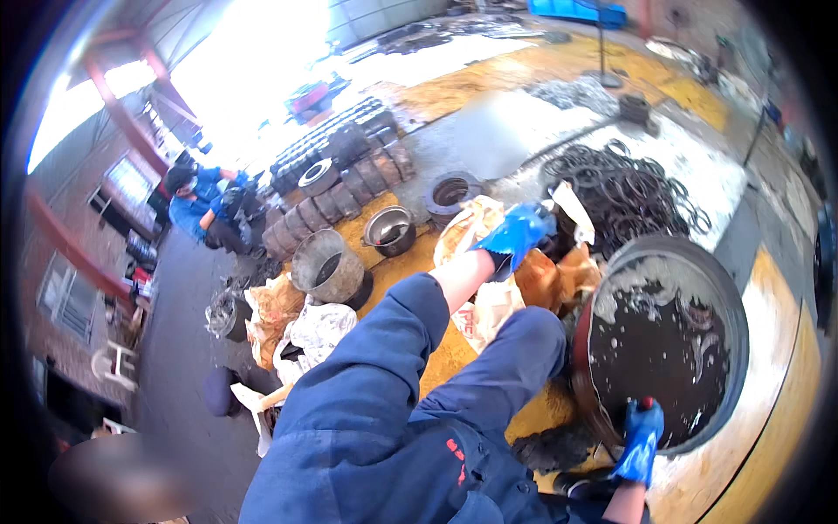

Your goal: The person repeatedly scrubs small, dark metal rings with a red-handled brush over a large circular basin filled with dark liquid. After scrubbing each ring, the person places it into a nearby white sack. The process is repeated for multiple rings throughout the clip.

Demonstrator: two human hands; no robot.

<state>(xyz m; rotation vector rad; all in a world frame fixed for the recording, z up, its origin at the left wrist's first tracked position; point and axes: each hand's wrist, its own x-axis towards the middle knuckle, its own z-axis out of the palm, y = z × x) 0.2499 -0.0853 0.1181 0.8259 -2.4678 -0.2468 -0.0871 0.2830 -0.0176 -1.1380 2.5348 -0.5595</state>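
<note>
My left hand (522,230) wears a blue rubber glove and reaches over an open brown-and-white paper sack (546,281). Its fingers look curled in at the sack's mouth; what they grip is hidden. Low on the right, my right hand (642,441), also gloved in blue, is closed round a red-ended handle (647,403) at the near rim of a large round tub (740,349). Dark liquid (655,358) with pale floating patches fills much of the tub. The rest of the handled thing cannot be made out.
Black rings (620,188) lie heaped beyond the tub. Left of my knee stand a grey bucket (327,269), a metal pot (389,231) and crumpled sacks (319,332). Stacked dark rolls (336,196) lie farther back. A co-worker (205,205) in blue crouches at the far left.
</note>
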